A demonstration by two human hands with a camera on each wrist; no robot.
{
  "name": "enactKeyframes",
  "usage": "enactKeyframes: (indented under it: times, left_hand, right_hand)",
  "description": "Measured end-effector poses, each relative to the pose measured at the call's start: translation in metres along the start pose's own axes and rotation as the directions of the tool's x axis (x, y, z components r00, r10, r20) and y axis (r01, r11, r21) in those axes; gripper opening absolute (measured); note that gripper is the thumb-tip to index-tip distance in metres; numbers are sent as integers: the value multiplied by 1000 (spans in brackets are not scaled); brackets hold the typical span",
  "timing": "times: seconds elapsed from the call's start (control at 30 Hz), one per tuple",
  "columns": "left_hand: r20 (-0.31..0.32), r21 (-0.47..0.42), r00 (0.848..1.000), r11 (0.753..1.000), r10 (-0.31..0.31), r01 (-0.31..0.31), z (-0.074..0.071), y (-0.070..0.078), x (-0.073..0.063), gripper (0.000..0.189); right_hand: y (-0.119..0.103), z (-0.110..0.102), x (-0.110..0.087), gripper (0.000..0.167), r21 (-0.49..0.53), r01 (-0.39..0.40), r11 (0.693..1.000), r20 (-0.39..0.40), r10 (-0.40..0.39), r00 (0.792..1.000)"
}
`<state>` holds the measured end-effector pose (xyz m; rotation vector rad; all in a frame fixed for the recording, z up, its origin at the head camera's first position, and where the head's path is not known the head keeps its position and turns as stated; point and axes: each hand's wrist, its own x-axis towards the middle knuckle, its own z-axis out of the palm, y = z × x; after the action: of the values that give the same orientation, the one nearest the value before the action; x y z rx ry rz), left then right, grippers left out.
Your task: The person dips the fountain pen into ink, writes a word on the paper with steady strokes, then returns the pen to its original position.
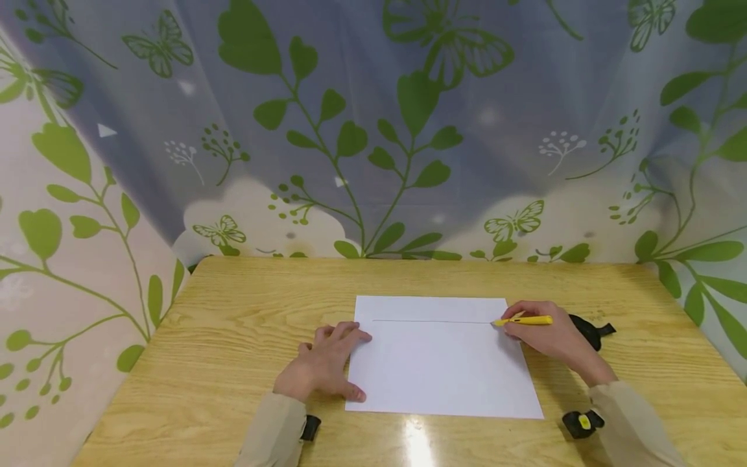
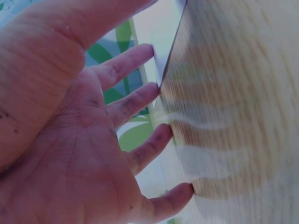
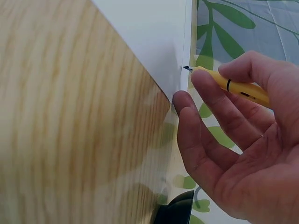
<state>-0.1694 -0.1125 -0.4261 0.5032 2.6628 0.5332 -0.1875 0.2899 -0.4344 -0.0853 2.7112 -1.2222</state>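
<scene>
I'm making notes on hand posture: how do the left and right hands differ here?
The left hand has its fingers spread and grips nothing, while the right hand pinches a yellow pen. The left hand lies at the left edge of the white paper; the right hand is by its upper right corner. Both hands emerge from beige sleeves.

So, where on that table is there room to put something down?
The table looks bare behind the paper, up to the curtain, and beyond the left hand on its outer side. It's crowded around the paper's right edge: the right hand, pen and a black object cluster there.
</scene>
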Motion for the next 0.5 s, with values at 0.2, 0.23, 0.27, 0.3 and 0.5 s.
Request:
enactKeyframes:
  times: [0.2, 0.23, 0.27, 0.3, 0.5]
  left_hand:
    - [3, 2, 1000, 1000, -2, 2, 1, 0, 0, 91]
    - [3, 5, 1000, 1000, -2, 2, 1, 0, 0, 91]
    - [3, 4, 1000, 1000, -1, 1, 1, -1, 0, 91]
    - [2, 5, 1000, 1000, 0, 0, 1, -1, 0, 91]
    - [-2, -8, 1000, 1000, -2, 2, 1, -1, 1, 91]
  right_hand:
    - [1, -2, -2, 27, -16, -34, 999, -3, 34, 999]
    - [1, -2, -2, 26, -17, -35, 999, -4, 35, 999]
    - [1, -2, -2, 26, -18, -34, 999, -5, 34, 999]
    - [1, -3, -3, 26, -22, -33, 999, -7, 33, 999]
    - [1, -5, -3, 26, -22, -23, 1000, -12, 22, 1000]
